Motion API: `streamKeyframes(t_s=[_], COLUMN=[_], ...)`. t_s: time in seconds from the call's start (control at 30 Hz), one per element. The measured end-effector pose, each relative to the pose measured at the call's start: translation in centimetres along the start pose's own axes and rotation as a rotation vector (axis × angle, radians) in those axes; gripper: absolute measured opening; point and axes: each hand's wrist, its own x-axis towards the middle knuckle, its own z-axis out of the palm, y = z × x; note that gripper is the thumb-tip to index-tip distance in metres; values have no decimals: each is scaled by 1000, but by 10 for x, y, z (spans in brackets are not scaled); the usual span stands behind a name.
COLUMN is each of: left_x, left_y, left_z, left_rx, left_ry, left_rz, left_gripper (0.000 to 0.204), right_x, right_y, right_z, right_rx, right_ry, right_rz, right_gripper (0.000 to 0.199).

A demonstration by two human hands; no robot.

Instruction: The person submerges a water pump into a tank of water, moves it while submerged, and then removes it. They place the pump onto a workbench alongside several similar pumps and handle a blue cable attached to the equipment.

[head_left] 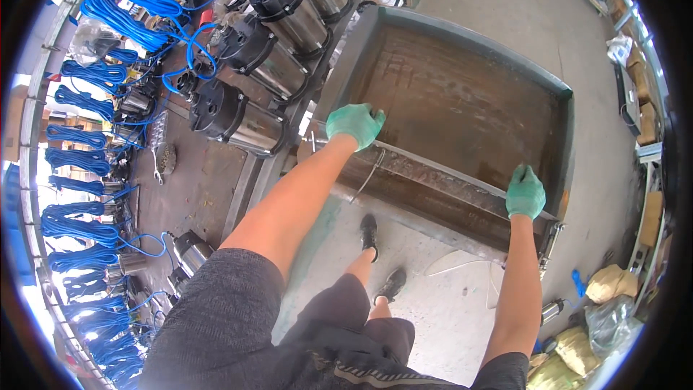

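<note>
In front of me stands a large rectangular metal tank (476, 27) holding murky brown water (447, 94). A long metal bar (440, 175) crosses its near part, side to side. My left hand (355, 126), in a green glove, is closed on the bar near its left end, thumb toward the water. Near the right end, my right hand (525, 193), gloved the same way, grips the bar with curled fingers. A thin wire (369, 175) hangs over the near section, just right of my left hand.
Several steel submersible pumps (242, 119) with black tops line a workbench (195, 188) on the left. Coils of blue cable (79, 162) hang beyond them. A wrench (157, 166) lies on the bench. Bags and cartons (610, 283) sit at the right. My feet are on the concrete floor (332, 282).
</note>
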Motion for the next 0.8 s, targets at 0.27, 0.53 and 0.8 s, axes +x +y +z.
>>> streamKeyframes(t_s=[0.27,0.53,0.8], left_x=[64,110,150], left_y=[28,40,51], left_z=[-23,-24,-34], left_rx=[-6,-10,-11], left_ry=[14,46,48], left_rz=[37,75,90], left_gripper=[51,51,49], right_x=[71,116,152], right_y=[-11,-14,-17], right_z=[15,22,32], right_rx=[-15,13,-27], right_ry=[2,-30,-43], right_rz=[36,64,93], right_gripper=[49,48,48])
